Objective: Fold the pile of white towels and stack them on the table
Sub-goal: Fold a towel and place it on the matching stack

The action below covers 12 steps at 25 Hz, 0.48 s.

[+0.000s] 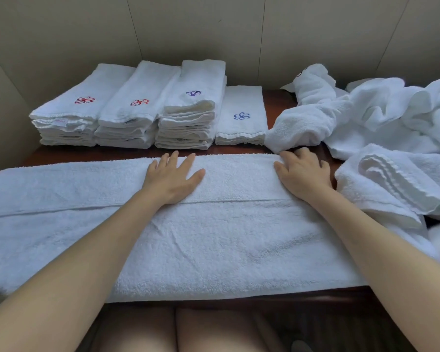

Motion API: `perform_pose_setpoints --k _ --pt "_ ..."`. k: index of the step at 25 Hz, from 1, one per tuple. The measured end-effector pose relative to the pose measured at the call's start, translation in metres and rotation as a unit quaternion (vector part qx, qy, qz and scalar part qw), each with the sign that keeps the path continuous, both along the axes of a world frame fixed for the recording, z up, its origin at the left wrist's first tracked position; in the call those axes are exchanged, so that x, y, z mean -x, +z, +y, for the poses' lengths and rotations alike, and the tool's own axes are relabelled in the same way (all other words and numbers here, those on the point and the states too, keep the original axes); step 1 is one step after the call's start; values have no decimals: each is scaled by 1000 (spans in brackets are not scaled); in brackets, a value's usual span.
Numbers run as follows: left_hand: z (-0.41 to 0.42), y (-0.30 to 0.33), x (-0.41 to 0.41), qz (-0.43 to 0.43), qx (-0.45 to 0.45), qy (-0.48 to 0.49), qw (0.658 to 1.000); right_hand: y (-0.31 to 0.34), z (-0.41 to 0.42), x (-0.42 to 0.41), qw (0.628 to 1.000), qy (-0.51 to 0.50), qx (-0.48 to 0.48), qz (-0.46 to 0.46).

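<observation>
Head camera, looking forward and down: a person sits at a dark wooden bench (285, 97) set against a beige wall. A long white towel (214, 250) lies flat across the near side of the bench, its far long edge already folded toward the person so a seam runs left to right across the middle.

The left hand (173, 179) rests palm down on the folded strip, fingers straight and spread wide, holding nothing. The right hand (302, 171) presses the same strip further right; its fingers bend slightly at the towel's far edge, and whether they pinch the cloth cannot be told.

Behind the towel, four stacks of folded towels (127, 115) stand in a row, some showing red or blue embroidered marks; the rightmost stack (241, 118) is much lower than the others. To the right, a loose pile of unfolded towels (381, 118) spills toward the right hand, touching or nearly touching its fingertips. One half-rolled towel (391, 184) lies just beside the right forearm.

Likely risks: the towel's near edge reaches the front lip of the bench, so a pull toward the person could slide it off. Uneven smoothing could leave the seam crooked. The crowding pile could snag on the next fold, and a careless placement could tip the tall stacks.
</observation>
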<state>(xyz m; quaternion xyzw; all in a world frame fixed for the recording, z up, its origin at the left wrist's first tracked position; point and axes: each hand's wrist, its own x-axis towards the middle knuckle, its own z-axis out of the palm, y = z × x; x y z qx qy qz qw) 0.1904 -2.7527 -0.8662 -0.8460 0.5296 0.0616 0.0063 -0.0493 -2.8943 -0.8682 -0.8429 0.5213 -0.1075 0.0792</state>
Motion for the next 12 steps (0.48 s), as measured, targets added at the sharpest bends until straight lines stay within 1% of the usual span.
perform_pose_setpoints --k 4,6,9,12 --pt "-5 0 13 4 -3 -9 1000 5 -10 15 993 -64 21 -102" --pt "-10 2 22 9 3 -15 1000 5 -14 21 991 -78 34 -101" --pt "-17 1 35 12 5 -24 1000 7 -23 37 993 -79 26 -80" --pt "-21 0 45 13 8 -35 999 5 -36 59 990 -96 44 -92"
